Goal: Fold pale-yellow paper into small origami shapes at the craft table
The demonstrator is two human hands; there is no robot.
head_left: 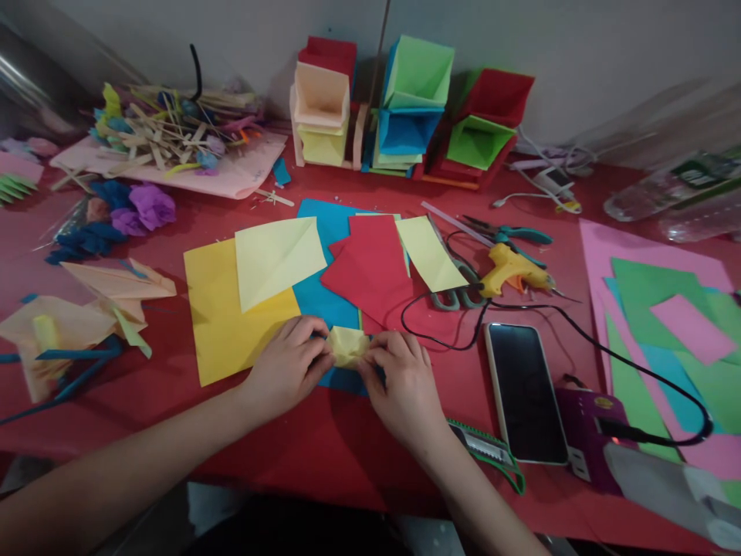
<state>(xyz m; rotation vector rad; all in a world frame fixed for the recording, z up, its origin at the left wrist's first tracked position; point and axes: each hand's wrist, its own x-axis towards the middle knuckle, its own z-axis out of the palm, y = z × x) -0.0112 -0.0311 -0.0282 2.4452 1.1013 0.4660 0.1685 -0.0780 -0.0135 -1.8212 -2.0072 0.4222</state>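
Between my two hands is a small folded piece of pale yellow paper (348, 347), partly opened in the middle. My left hand (291, 357) pinches its left end between thumb and fingers. On its right end the thumb and fingers of my right hand (399, 374) are closed. Below the folded paper lies a blue sheet (333, 305). Red paper (373, 266) overlaps the blue, and a pale yellow sheet (278, 255) with a diagonal crease rests partly on a golden yellow sheet (217, 324).
A yellow glue gun (509, 270), its black cord, pliers (524, 234) and scissors (455, 297) lie right. Nearer are a phone (526, 394), a green cutter (486, 448) and a purple power strip (587, 432). Folded paper boxes (414, 131) stand at the back; craft sticks (165, 131) pile left.
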